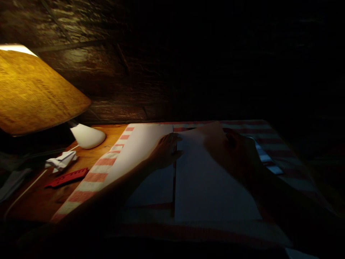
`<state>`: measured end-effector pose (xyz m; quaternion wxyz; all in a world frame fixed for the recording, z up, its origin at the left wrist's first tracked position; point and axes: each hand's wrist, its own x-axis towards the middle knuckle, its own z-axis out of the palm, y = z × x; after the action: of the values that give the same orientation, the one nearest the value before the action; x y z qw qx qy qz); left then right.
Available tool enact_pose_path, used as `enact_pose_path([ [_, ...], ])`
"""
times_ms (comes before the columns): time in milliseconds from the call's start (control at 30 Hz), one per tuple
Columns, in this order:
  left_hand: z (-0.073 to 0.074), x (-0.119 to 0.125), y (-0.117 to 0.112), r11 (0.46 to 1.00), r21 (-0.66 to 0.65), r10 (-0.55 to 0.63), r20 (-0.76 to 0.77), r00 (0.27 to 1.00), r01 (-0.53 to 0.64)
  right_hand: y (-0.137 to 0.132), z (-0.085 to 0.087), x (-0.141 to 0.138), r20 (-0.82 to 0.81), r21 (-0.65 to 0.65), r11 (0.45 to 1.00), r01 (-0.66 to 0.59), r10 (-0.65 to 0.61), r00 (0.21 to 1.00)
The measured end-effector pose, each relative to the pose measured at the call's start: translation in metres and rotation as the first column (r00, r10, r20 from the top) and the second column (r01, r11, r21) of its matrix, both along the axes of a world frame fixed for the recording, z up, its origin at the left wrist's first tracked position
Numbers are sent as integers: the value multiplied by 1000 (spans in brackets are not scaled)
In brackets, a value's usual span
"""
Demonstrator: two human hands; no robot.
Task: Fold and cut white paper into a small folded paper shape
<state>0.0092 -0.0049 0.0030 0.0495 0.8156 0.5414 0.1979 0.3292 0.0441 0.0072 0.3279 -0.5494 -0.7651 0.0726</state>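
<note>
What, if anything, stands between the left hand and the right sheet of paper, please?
Nothing visible does: the left hand is over the left sheet, its fingers at the inner edge of the right sheet. The lamp stands well aside.

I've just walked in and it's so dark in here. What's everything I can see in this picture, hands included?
Lamp: 1, yellow-brown shade, white base, left
Cord: 1, pale, left, on the table
Crumpled paper: 1, white, below the lamp
Notched strip: 1, red, near the crumpled paper
Table: 1, brown wood, bare part at left
Cloth: 1, red and cream stripes, on the table
Sheets: 2, white, side by side over the cloth
Flat object: 1, bluish, right, too dark to identify
Wall: 1, dark brown, behind
Left hand: 1, in shadow, where the sheets meet
Right hand: 1, very dark, at the right sheet's far corner
</note>
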Motion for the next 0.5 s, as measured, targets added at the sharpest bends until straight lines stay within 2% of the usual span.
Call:
enact_pose_path([
  [100,-3,0,1,1000,5,9,-3,1000,-9,2,-4,0,-3,-12,1000,-8,8,1000],
  [267,-8,-3,4,999,43,8,15,1000,-8,0,0,-2,1,-54,996,-76,77,997],
  [367,-10,-4,6,999,52,4,41,999,-6,-4,2,-5,-58,-86,984,-154,149,987],
  [500,-9,-4,7,999,48,15,89,996,-19,-12,6,-12,-77,-65,964,-256,251,965],
])
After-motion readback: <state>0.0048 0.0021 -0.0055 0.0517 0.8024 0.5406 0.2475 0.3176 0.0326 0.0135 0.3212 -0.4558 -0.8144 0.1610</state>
